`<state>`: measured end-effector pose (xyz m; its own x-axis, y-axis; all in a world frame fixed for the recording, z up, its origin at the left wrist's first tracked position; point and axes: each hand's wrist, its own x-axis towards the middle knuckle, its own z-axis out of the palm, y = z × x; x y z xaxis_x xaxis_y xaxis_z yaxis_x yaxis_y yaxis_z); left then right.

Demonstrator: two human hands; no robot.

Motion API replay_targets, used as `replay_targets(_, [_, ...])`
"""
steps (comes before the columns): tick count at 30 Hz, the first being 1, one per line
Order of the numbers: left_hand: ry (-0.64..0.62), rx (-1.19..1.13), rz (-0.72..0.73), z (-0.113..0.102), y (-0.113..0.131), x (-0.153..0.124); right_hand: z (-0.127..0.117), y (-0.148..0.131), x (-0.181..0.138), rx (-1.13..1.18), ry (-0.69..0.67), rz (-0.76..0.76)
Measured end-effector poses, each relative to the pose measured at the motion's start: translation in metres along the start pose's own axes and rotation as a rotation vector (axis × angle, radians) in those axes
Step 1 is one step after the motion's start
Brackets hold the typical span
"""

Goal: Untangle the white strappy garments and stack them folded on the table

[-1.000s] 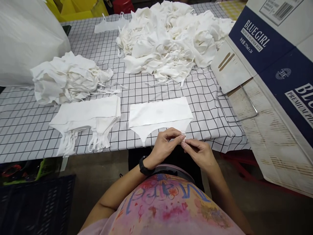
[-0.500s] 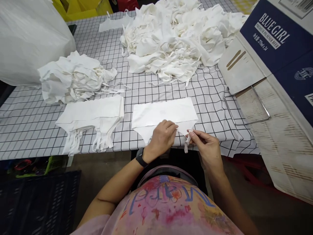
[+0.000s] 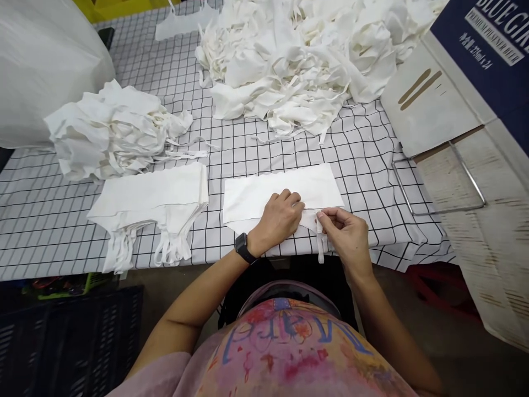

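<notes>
A flat white fabric piece lies on the checked tablecloth near the front edge. My left hand rests on its lower part with fingers curled, pressing the cloth down. My right hand is just to the right, pinching a narrow white strap that hangs from the piece's lower right corner over the table edge. A black watch sits on my left wrist.
A neat stack of flattened white pieces lies to the left, a crumpled white heap behind it. A large loose pile fills the back. A blue-and-white cardboard box stands at the right, a white bag at far left.
Both hands moved forward from my lap onto the table edge. The left hand went from pinching the strap to pressing on the fabric; the right hand keeps the strap.
</notes>
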<state>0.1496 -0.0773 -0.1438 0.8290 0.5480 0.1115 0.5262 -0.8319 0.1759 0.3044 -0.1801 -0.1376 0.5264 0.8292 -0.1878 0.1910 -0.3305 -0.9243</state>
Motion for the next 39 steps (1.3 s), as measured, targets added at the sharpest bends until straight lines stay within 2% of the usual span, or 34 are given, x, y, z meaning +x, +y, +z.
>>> replay_targets(4, [0.033, -0.079, -0.032, 0.004, -0.003, 0.001, 0.004, -0.005, 0.003, 0.05, -0.009, 0.065])
replay_targets(9, [0.127, -0.29, -0.133, 0.012, -0.006, 0.003, 0.012, -0.009, 0.004, 0.126, -0.043, 0.127])
replay_targets(14, [0.165, -0.397, -0.188, 0.017, -0.007, 0.004, 0.019, -0.011, 0.01, 0.178, -0.015, 0.168])
replay_targets(27, [0.253, -0.208, -0.069, 0.023, -0.004, 0.001, 0.023, -0.016, 0.012, 0.197, 0.017, 0.197])
replay_targets(39, [0.25, -0.077, 0.022, 0.025, -0.002, -0.002, 0.023, -0.015, 0.014, 0.188, -0.004, 0.204])
